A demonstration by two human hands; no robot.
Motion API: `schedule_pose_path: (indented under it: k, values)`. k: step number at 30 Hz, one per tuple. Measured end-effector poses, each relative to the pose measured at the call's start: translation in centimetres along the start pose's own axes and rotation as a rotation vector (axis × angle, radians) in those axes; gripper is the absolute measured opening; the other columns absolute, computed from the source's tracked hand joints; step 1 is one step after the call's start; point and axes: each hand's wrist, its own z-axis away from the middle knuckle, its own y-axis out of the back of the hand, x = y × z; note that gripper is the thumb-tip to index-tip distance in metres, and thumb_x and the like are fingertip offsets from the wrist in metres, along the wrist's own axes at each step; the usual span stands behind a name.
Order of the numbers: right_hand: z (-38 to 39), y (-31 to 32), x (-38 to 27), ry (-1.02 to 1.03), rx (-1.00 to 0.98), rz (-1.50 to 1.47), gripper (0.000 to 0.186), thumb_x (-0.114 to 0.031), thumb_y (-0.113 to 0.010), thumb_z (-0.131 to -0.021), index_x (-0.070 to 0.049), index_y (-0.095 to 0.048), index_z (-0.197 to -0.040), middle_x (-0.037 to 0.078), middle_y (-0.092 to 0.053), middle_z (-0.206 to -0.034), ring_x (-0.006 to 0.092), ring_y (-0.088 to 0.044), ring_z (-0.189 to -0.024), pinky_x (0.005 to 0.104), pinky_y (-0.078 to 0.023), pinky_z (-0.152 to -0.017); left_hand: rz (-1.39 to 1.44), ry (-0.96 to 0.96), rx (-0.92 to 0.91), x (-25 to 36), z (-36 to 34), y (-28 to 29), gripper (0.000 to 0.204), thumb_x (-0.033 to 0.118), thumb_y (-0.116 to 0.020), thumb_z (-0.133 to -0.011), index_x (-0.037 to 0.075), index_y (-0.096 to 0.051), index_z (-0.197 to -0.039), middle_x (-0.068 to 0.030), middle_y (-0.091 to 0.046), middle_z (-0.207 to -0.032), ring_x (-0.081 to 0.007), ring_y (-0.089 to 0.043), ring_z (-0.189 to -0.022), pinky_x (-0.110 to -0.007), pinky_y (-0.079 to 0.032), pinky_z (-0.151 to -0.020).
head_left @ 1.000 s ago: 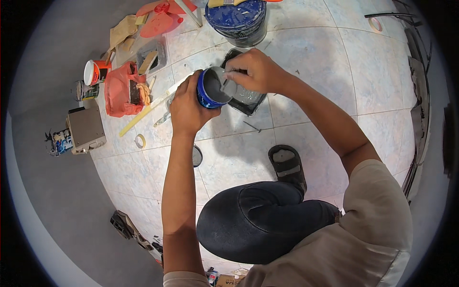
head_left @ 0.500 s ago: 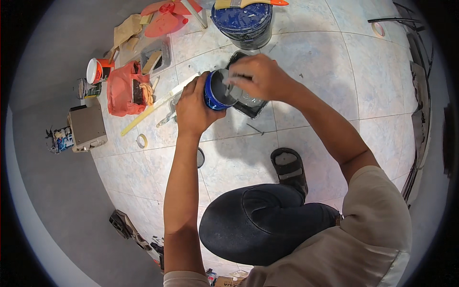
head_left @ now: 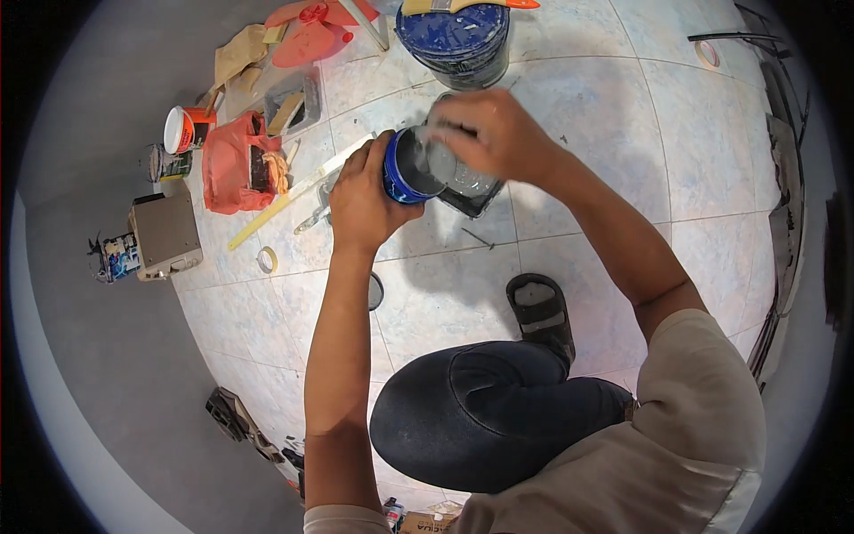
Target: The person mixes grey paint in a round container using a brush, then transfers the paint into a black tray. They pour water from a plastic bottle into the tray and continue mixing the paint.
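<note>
My left hand (head_left: 363,203) is wrapped round the outer side of a small blue paint can (head_left: 391,184). The can is tipped on its side, its mouth turned right over a black paint tray (head_left: 462,206) on the floor. Grey paint coats the can's inside and lies in the tray. At the can's mouth, my right hand (head_left: 503,133) has its fingers curled round a blurred, grey-smeared tool whose kind I cannot make out. The hand covers part of the tray.
A large blue-lidded bucket (head_left: 454,49) with a paintbrush (head_left: 463,4) across it stands behind the tray. To the left lie a yellowish stick (head_left: 267,221), a red plastic bag (head_left: 229,169), a clear box (head_left: 307,102) and a tape roll (head_left: 267,259). My sandalled foot (head_left: 539,307) is nearer.
My right hand has shifted slightly to the right, with the grey-smeared tool still at the can's mouth. The left hand and the can keep nearly the same place and tilt.
</note>
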Motion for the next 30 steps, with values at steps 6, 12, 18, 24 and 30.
schedule_pose_path:
  k: [6,12,18,24,30]
  values:
    - [0.2,-0.1,0.3,0.040,-0.113,-0.049,0.011,-0.011,-0.072,-0.092,0.000,-0.073,-0.094,0.018,-0.069,-0.082,0.0358,-0.068,-0.074,0.0416,-0.053,-0.068,0.014,-0.019,0.005,0.2,-0.1,-0.2,0.103,0.021,-0.094,-0.050,0.013,-0.056,-0.145,-0.0151,-0.069,-0.130,-0.0396,-0.067,-0.117,-0.048,-0.057,-0.097]
    - [0.9,-1.0,1.0,0.081,-0.170,-0.001,0.013,-0.012,-0.074,-0.092,0.001,-0.073,-0.095,0.019,-0.068,-0.078,0.0352,-0.067,-0.071,0.0405,-0.052,-0.066,0.030,-0.008,-0.026,0.6,-0.2,-0.1,0.104,0.021,-0.094,-0.050,0.013,-0.055,-0.146,-0.0148,-0.068,-0.130,-0.0392,-0.066,-0.117,-0.048,-0.056,-0.099]
    - [0.5,-0.3,0.8,-0.026,-0.057,-0.025,0.015,-0.015,-0.073,-0.093,-0.001,-0.072,-0.090,0.020,-0.068,-0.076,0.0354,-0.067,-0.068,0.0425,-0.051,-0.064,0.025,0.011,-0.072,0.7,-0.3,0.2,0.104,0.021,-0.094,-0.051,0.012,-0.055,-0.146,-0.0146,-0.068,-0.132,-0.0387,-0.065,-0.121,-0.047,-0.056,-0.101]
    - [0.7,-0.1,0.9,-0.071,-0.060,-0.136,0.014,-0.014,-0.073,-0.093,0.000,-0.072,-0.094,0.019,-0.067,-0.079,0.0367,-0.066,-0.072,0.0429,-0.052,-0.067,0.026,0.008,-0.006,0.1,-0.2,-0.1,0.104,0.019,-0.095,-0.050,0.012,-0.055,-0.146,-0.0155,-0.069,-0.130,-0.0397,-0.067,-0.118,-0.047,-0.057,-0.099]
    - [0.2,1.1,-0.8,-0.011,-0.035,-0.047,0.014,-0.011,-0.076,-0.090,0.002,-0.071,-0.092,0.017,-0.068,-0.080,0.0345,-0.066,-0.071,0.0406,-0.052,-0.066,0.117,0.019,0.056,-0.4,0.1,-0.9,0.104,0.019,-0.096,-0.051,0.010,-0.055,-0.146,-0.0188,-0.069,-0.132,-0.0411,-0.067,-0.119,-0.048,-0.057,-0.100]
